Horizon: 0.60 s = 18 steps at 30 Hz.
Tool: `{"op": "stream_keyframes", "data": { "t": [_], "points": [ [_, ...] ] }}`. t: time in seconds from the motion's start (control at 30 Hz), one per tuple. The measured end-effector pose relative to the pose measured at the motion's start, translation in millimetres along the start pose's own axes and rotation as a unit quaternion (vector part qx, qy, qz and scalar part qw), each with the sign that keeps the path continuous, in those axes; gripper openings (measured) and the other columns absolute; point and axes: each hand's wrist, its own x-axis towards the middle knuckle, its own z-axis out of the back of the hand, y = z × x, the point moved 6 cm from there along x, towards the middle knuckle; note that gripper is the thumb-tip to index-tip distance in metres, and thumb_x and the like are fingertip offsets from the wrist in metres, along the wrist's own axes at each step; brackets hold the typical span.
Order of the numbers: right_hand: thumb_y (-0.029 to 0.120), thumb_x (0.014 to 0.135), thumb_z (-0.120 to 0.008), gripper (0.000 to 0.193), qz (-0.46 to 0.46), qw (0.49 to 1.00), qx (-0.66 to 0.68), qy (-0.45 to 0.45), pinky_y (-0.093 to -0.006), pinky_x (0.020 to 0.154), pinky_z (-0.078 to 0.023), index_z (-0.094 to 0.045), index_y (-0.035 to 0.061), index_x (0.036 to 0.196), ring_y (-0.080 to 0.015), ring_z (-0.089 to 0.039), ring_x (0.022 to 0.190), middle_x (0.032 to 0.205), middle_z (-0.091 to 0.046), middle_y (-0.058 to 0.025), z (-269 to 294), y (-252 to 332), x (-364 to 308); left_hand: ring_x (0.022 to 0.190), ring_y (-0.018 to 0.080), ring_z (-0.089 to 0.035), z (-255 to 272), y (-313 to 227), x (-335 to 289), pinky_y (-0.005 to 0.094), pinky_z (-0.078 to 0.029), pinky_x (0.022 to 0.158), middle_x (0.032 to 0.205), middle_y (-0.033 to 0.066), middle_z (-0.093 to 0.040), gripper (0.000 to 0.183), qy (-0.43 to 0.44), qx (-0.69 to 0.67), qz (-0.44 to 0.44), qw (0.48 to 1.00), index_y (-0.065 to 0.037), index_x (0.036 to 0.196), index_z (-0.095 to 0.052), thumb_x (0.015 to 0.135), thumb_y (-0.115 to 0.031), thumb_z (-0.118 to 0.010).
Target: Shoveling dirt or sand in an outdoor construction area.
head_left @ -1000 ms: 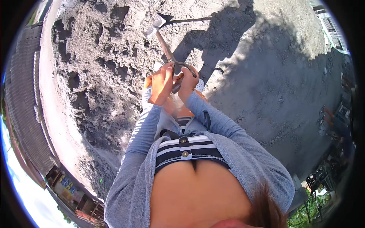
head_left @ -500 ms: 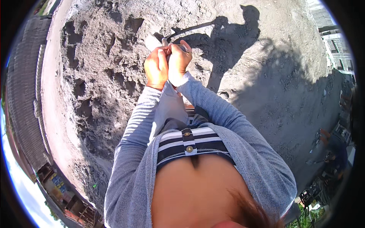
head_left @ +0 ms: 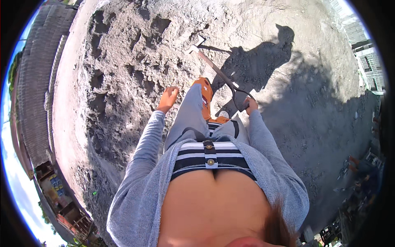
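Observation:
A shovel [head_left: 214, 68] leans across the ground ahead of me, its brown shaft running from the far middle down to the right. Its black loop handle [head_left: 236, 93] is in my right hand [head_left: 250, 106], whose fingers are wrapped round the grip. At the far end, the pale head [head_left: 192, 50] meets the rough soil; how deep it sits I cannot tell. My left hand [head_left: 168, 99] hangs apart from the shovel beside my left leg, loosely curled, with nothing visible in it. Orange patterned footwear [head_left: 207, 96] shows on my leg.
Lumpy, pitted grey soil [head_left: 127, 61] spreads ahead and to the left, edged by a pale path [head_left: 68, 107]. A long corrugated roof [head_left: 35, 90] stands far left. Concrete blocks [head_left: 368, 68] are stacked far right. Dark clutter [head_left: 366, 173] lies at the right edge.
Both hands were together in front, closed round the shovel. My left hand has let go and dropped back; my right has moved right and nearer, holding the loop handle.

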Motion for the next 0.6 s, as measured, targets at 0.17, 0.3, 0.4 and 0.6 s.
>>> {"op": "stream_keyframes", "data": {
  "t": [0.17, 0.3, 0.4, 0.6],
  "points": [
    [-0.002, 0.061, -0.057, 0.013, -0.008, 0.944, -0.089, -0.317, -0.0282, 0.04, -0.036, -0.048, 0.0044, 0.055, -0.0172, -0.046, 0.044, 0.057, -0.052, -0.0079, -9, -18, -30, 0.077, 0.0197, -0.058, 8, 67, 31, 0.0313, -0.047, 0.062, 0.095, 0.01, -0.06, 0.049, 0.047, -0.122, 0.27, 0.954, -0.001, 0.105, -0.056, 0.087, -0.044, -0.041],
    [-0.001, 0.064, -0.06, 0.01, 0.001, 0.954, -0.075, -0.29, -0.0267, 0.043, -0.04, -0.051, 0.002, 0.069, -0.0159, -0.049, 0.049, 0.064, -0.054, -0.0081, -19, -6, -56, 0.086, 0.0231, -0.058, -38, 77, 132, 0.0339, -0.047, 0.073, 0.107, 0.0142, -0.057, 0.062, 0.137, -0.276, 0.36, 0.881, 0.003, 0.119, -0.046, 0.09, -0.05, -0.031],
    [0.0, 0.066, -0.061, 0.016, 0.061, 0.965, -0.1, -0.233, -0.0261, 0.046, -0.043, -0.051, 0.0015, 0.079, -0.0153, -0.051, 0.055, 0.068, -0.053, -0.0055, -91, 23, -104, 0.081, 0.025, -0.056, -77, 125, 215, 0.0345, -0.047, 0.074, 0.108, 0.0154, -0.057, 0.062, 0.069, -0.339, 0.398, 0.85, 0.003, 0.122, -0.043, 0.09, -0.049, -0.029],
    [0.0, 0.068, -0.06, 0.016, 0.125, 0.944, -0.11, -0.285, -0.0261, 0.046, -0.041, -0.05, 0.0034, 0.08, -0.0115, -0.049, 0.051, 0.062, -0.05, -0.0027, -183, 43, -173, 0.119, 0.0333, -0.031, -173, 182, 321, 0.0518, -0.03, 0.092, 0.141, 0.0159, -0.026, 0.095, -0.046, -0.344, 0.544, 0.764, -0.012, 0.141, -0.016, 0.074, -0.079, -0.02]
  ]
}}
